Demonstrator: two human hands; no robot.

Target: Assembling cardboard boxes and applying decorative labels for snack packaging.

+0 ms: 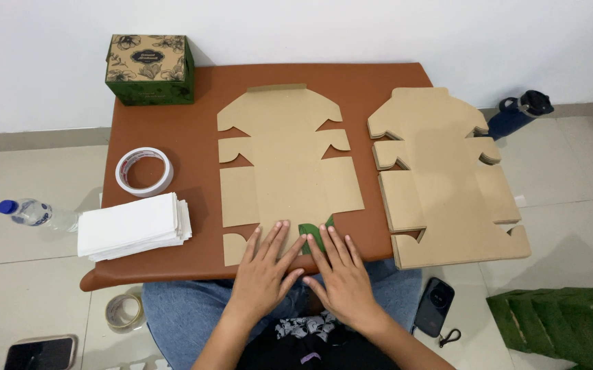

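Note:
A flat die-cut cardboard box blank [289, 164] lies brown side up in the middle of a low brown table [193, 144]. My left hand [267, 264] and my right hand [338, 268] rest palm down, fingers spread, on the blank's near edge. Between them a small flap [312, 231] is folded up and shows its green printed side. Neither hand grips anything.
A stack of the same blanks [447, 178] overhangs the table's right end. A pile of white sheets [132, 226] and a tape roll [144, 171] lie at left, a finished green box [150, 68] at the back left. Bottles, phones and another tape roll sit on the floor.

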